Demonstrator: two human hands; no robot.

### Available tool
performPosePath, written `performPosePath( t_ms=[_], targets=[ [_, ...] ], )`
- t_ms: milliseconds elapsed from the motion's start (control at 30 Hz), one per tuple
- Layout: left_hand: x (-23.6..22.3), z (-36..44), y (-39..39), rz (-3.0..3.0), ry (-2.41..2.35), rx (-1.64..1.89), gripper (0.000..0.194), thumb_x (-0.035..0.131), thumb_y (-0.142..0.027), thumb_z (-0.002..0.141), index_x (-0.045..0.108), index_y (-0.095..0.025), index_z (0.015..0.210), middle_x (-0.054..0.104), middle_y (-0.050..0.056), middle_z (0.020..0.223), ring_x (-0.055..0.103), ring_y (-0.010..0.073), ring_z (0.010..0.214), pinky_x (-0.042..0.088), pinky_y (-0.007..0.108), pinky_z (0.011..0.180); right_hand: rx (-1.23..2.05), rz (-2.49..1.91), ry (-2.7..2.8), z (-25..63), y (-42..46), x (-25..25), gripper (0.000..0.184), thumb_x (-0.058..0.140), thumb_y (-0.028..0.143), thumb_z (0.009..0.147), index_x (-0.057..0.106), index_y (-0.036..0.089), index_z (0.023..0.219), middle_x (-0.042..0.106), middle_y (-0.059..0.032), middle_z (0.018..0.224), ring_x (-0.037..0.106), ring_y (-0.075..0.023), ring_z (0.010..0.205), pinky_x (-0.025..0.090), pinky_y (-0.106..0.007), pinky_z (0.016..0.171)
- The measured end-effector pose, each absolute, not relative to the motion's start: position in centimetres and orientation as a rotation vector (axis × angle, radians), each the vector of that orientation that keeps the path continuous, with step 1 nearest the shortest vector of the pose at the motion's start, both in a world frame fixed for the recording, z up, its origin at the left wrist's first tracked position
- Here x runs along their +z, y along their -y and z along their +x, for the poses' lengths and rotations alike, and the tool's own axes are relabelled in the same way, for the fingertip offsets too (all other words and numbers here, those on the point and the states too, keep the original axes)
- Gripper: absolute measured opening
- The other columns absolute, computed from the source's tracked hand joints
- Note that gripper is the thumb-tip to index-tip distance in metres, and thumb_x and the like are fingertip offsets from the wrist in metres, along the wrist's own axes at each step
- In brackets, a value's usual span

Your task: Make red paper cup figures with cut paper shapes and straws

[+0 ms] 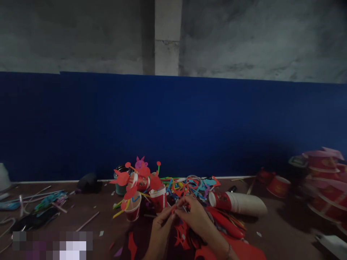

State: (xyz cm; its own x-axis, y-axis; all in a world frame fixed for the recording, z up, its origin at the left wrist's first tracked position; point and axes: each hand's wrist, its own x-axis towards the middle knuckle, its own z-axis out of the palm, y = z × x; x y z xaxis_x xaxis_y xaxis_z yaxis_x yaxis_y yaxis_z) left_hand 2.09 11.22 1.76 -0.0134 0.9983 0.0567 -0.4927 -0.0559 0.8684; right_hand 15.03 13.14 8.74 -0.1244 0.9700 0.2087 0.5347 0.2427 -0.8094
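My left hand (pixel 163 217) and my right hand (pixel 192 213) meet at the front middle of the table, fingertips pinched together. Between them is a small red piece (pixel 174 210), mostly covered by the fingers; its material is hard to make out. Cut red paper scraps (pixel 183 234) lie just below my right hand. Beyond the fingertips spreads a heap of coloured strips (pixel 187 186). To the left of my hands stand paper cups (pixel 158 198) decorated with red paper shapes (pixel 132 193) on thin stems.
A stack of paper cups (pixel 238 203) lies on its side at right, near a red pouch-like object (pixel 226 222). Red bowls (pixel 325 187) are piled at far right. Pipe-like sticks (pixel 88 221) and tangled bits (pixel 50 202) lie left. A blue panel (pixel 173 126) stands behind.
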Motion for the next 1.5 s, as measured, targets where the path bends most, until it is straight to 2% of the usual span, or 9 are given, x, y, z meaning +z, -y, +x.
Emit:
performPosePath(
  t_ms=[133, 233, 400, 567, 867, 1033, 1133, 1300, 1500],
  targets=[
    [2.1, 2.2, -11.1, 0.785, -0.789, 1.437, 0.042, 0.081, -0.044, 0.057, 0.076, -0.017, 0.089, 0.072, 0.007, 0.076, 0.064, 0.0198, 0.075, 0.05, 0.031, 0.075, 0.808, -1.322, 1.794, 15.2, -13.4, 8.4, 0.008, 0.063, 0.025, 0.067, 0.065, 0.017, 0.065, 0.065, -0.004, 0.079, 0.06, -0.0193, 0.077, 0.045, -0.03, 0.073],
    [1.8, 2.3, -11.4, 0.705, -0.827, 1.475, 0.045, 0.084, -0.045, 0.05, 0.074, -0.018, 0.085, 0.071, 0.004, 0.073, 0.062, 0.0156, 0.064, 0.048, 0.025, 0.063, 0.859, -1.254, 1.796, 15.2, -13.4, 8.3, 0.009, 0.063, 0.022, 0.066, 0.064, 0.017, 0.059, 0.066, -0.0054, 0.086, 0.06, -0.0202, 0.085, 0.045, -0.03, 0.078],
    [1.1, 2.1, -11.6, 0.847, -0.942, 1.483, 0.04, 0.078, -0.051, 0.057, 0.063, -0.015, 0.059, 0.055, -0.004, 0.049, 0.045, 0.0073, 0.046, 0.037, 0.018, 0.048, 0.912, -1.251, 1.836, 15.3, -13.1, 8.6, 0.005, 0.062, 0.015, 0.063, 0.066, 0.016, 0.059, 0.065, -0.0076, 0.096, 0.06, -0.0214, 0.094, 0.043, -0.031, 0.084],
    [1.5, 2.0, -11.3, 0.86, -0.991, 1.463, 0.043, 0.074, -0.056, 0.06, 0.061, -0.015, 0.061, 0.049, -0.006, 0.048, 0.039, 0.0064, 0.044, 0.032, 0.018, 0.045, 0.969, -1.231, 1.87, 15.4, -13.3, 8.7, 0.009, 0.063, 0.022, 0.065, 0.067, 0.015, 0.059, 0.067, -0.0059, 0.085, 0.06, -0.0196, 0.081, 0.045, -0.029, 0.075],
    [2.1, 2.1, -11.0, 0.942, -0.995, 1.451, 0.045, 0.074, -0.058, 0.056, 0.054, -0.017, 0.056, 0.043, -0.007, 0.045, 0.035, 0.0064, 0.043, 0.027, 0.019, 0.043, 0.955, -1.244, 1.821, 15.4, -13.4, 9.1, 0.018, 0.062, 0.027, 0.071, 0.064, 0.016, 0.057, 0.066, -0.0035, 0.072, 0.06, -0.0187, 0.073, 0.044, -0.028, 0.069],
    [2.2, 1.9, -10.8, 1.022, -1.079, 1.479, 0.04, 0.069, -0.056, 0.064, 0.058, -0.018, 0.061, 0.046, -0.006, 0.048, 0.039, 0.0084, 0.044, 0.031, 0.02, 0.044, 0.547, -1.4, 1.862, 14.8, -12.4, 9.8, 0.005, 0.062, 0.02, 0.072, 0.065, 0.018, 0.068, 0.066, -0.003, 0.073, 0.059, -0.0186, 0.073, 0.041, -0.027, 0.068],
    [2.4, 1.9, -10.6, 1.059, -1.089, 1.515, 0.037, 0.066, -0.055, 0.068, 0.061, -0.018, 0.066, 0.051, -0.004, 0.053, 0.045, 0.0108, 0.047, 0.037, 0.022, 0.048, 0.412, -1.395, 2.003, 14.3, -11.8, 10.1, 0.014, 0.056, 0.017, 0.076, 0.068, 0.019, 0.069, 0.068, -0.0043, 0.075, 0.06, -0.0203, 0.077, 0.04, -0.028, 0.071],
    [2.5, 1.9, -10.2, 1.19, -1.081, 1.543, 0.036, 0.065, -0.054, 0.071, 0.064, -0.017, 0.068, 0.057, 0.0, 0.059, 0.051, 0.0145, 0.056, 0.043, 0.023, 0.055, 0.419, -1.447, 2.103, 13.9, -11.4, 10.2, 0.022, 0.053, 0.015, 0.079, 0.073, 0.02, 0.072, 0.072, -0.0057, 0.075, 0.063, -0.0205, 0.075, 0.039, -0.027, 0.067],
    [1.7, 1.8, -10.3, 1.297, -1.075, 1.5, 0.036, 0.058, -0.053, 0.077, 0.061, -0.018, 0.071, 0.051, -0.002, 0.057, 0.046, 0.0123, 0.054, 0.04, 0.022, 0.053, 0.476, -1.442, 2.135, 14.2, -11.4, 10.1, 0.026, 0.048, 0.014, 0.079, 0.071, 0.02, 0.071, 0.071, -0.0029, 0.072, 0.063, -0.0158, 0.068, 0.036, -0.022, 0.06]
  ],
)
